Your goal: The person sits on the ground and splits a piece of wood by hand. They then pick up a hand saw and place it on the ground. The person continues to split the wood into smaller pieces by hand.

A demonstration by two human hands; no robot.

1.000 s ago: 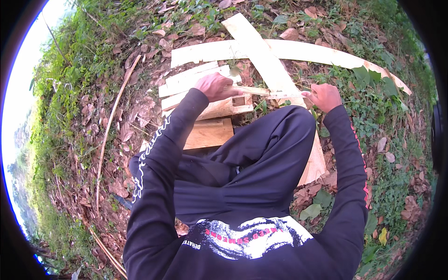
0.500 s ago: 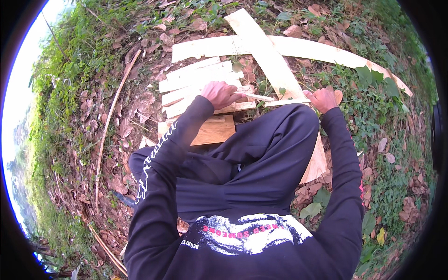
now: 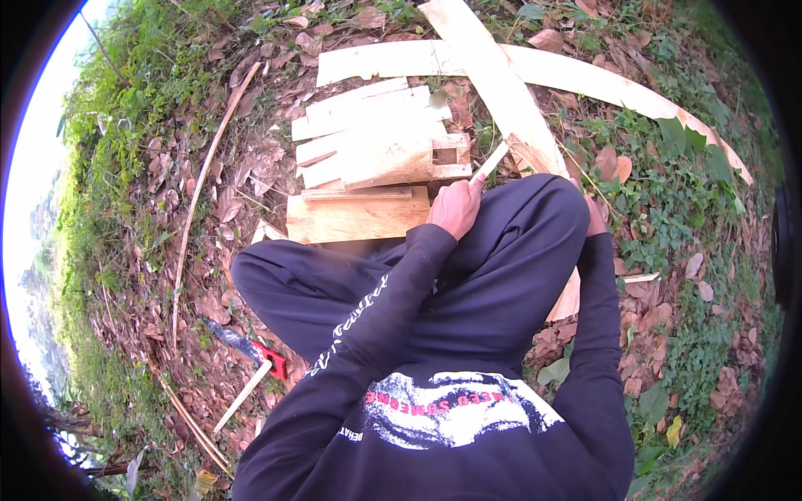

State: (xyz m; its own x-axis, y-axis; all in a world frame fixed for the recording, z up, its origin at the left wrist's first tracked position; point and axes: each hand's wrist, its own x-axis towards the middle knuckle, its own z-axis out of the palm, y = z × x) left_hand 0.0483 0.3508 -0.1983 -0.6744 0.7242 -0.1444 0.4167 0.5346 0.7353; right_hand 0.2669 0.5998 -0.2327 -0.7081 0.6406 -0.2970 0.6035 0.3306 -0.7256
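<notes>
My left hand (image 3: 455,207) is closed around a thin pale wooden strip (image 3: 493,162), whose far end points up and right toward a long plank (image 3: 501,79). My right hand (image 3: 596,215) is beside my right knee, close to that plank; the knee hides most of its fingers, so its hold cannot be told. Left of my left hand lie several short pale boards (image 3: 368,138) in overlapping rows. Nearer to me is a thicker brown wooden block (image 3: 355,219) with a narrow piece along its top.
A long curved board (image 3: 601,81) crosses under the plank. A saw with a red handle (image 3: 271,361) lies at my left beside a wood strip (image 3: 242,397). A long thin stick (image 3: 200,188) rests on leaf litter at the left. Another small strip (image 3: 642,278) lies at the right.
My left hand has moved right and nearer, holding a strip. My right hand has dropped lower behind the knee; the strip it held is out of sight. The saw's red handle is now uncovered.
</notes>
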